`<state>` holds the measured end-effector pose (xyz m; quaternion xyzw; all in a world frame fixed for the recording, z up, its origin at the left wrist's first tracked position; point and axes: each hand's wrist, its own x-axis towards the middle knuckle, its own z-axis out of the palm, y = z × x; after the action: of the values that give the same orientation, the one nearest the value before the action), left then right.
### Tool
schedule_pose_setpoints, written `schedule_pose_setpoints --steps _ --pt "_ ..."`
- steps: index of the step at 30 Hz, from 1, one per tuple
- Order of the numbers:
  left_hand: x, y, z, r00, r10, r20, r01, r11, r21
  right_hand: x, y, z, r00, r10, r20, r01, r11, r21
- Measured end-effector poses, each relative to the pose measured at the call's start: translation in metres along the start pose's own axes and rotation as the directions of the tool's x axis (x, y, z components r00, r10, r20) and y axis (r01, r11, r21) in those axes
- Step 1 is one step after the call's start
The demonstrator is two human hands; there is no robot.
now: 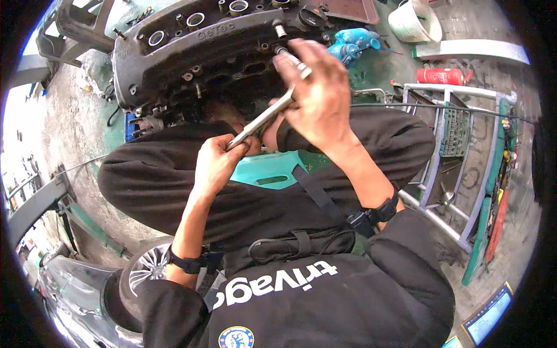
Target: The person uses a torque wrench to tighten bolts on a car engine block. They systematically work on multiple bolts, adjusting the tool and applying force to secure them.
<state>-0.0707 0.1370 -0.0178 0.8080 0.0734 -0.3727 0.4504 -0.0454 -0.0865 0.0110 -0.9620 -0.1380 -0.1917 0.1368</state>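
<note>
My left hand [216,158] is closed around the lower end of a silver socket wrench [261,120], whose bar slants up to the right. At its upper end is my right hand [319,95], slightly blurred, fingers curled over the tool. A slim silver extension [294,62] shows beneath those fingers and points toward the engine. Where bar and extension meet is hidden by the right hand. In front of both hands lies a black engine top with its cover [174,64], round openings along the far side. A short silver socket [280,31] stands on the cover's right part.
Blue plastic bottles [354,45] sit right of the engine, with a white bucket [408,24] beyond. Farther right are a red fire extinguisher [442,76] and a metal frame rack [432,214] with tools. A teal seat [267,184] is between my legs. A car wheel [148,267] stands lower left.
</note>
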Motion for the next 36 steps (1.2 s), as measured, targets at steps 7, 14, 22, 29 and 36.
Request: schedule_pose_setpoints --steps 7,14,22,29,36 --pt "0.01 -0.016 0.044 0.972 -0.066 0.224 0.149 0.914 -0.376 -0.014 0.001 0.009 0.687 0.341 0.642 -0.558 -0.319 0.766" --pt "0.024 -0.018 0.066 0.884 -0.045 0.466 0.228 0.911 -0.345 0.003 -0.01 0.015 0.53 0.52 0.669 -0.564 -0.374 0.737" --pt "0.041 0.0 0.055 0.957 0.024 0.288 0.164 0.774 -0.611 0.016 0.027 -0.001 0.674 0.466 0.573 -0.731 0.533 0.426" --pt "0.039 0.036 0.051 0.964 0.125 0.236 0.09 0.678 -0.729 0.04 0.039 -0.023 0.782 0.14 0.607 -0.272 0.953 0.132" --pt "0.013 0.09 0.033 0.642 0.733 -0.225 -0.665 0.678 0.313 0.062 0.049 -0.039 0.715 -0.257 0.651 0.322 0.946 0.02"
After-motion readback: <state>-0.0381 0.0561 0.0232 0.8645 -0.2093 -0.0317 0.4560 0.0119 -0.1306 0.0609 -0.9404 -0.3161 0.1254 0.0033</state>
